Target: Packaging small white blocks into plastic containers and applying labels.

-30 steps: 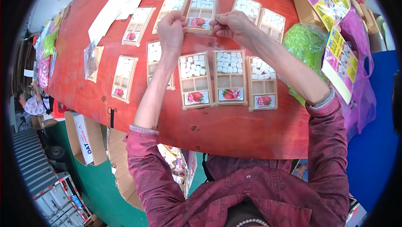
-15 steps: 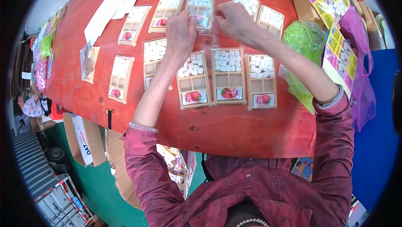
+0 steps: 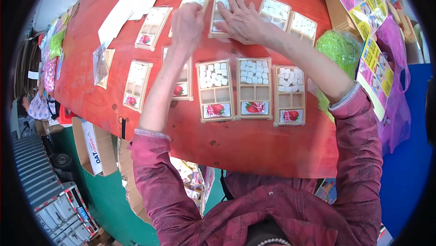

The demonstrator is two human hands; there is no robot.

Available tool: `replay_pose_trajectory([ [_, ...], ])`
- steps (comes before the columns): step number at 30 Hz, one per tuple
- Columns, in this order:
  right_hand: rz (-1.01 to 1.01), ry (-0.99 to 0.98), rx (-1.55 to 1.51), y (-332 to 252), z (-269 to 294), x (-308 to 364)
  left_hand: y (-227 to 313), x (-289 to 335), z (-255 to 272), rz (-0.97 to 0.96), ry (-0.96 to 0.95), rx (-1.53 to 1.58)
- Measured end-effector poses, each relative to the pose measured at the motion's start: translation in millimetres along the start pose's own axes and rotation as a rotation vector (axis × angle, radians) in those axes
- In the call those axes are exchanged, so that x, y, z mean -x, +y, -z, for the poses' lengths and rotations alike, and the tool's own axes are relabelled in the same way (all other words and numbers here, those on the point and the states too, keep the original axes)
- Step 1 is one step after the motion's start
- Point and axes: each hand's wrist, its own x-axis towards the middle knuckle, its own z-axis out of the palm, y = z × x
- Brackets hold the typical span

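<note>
My right hand (image 3: pixel 243 22) lies with fingers spread over a beige compartment tray (image 3: pixel 218 15) of small white cubes in the back row. Just left of it, my left hand (image 3: pixel 187 25) is curled, partly in front of another tray (image 3: pixel 200 0); its fingertips are hidden, as is anything they hold. In the front row are three trays (image 3: pixel 254 93), each with white cubes at the far end and a strawberry-printed packet (image 3: pixel 255 107) at the near end. My left forearm partly covers another tray (image 3: pixel 183 79).
More filled trays (image 3: pixel 152 28) stand left and right on the red table (image 3: pixel 236 148). Clear plastic (image 3: pixel 99 64) leans by a tray at far left. White sheets (image 3: pixel 122 16) lie at back left; green shredded filler (image 3: pixel 337 53), a carton and printed sheets (image 3: pixel 376 66) are at right.
My right hand has gone from a pinch beside the back tray to spread fingers over it. The left hand has moved left, off that tray. The view has shifted slightly.
</note>
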Motion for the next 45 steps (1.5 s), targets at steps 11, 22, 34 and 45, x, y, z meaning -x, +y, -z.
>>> replay_pose_trajectory([
  [11,-0.017,-0.170,0.051,13,6,-3,-85,-82,-28,-0.251,0.069,-0.494],
  [22,-0.113,-0.141,-0.086,8,9,-3,-68,-106,-9,-0.222,0.137,-0.473],
  [34,-0.183,-0.208,-0.111,7,14,-2,-51,-44,81,0.610,-0.225,0.614],
  [45,-0.176,-0.168,-0.097,1,11,-4,-75,-23,37,0.409,-0.094,0.152],
])
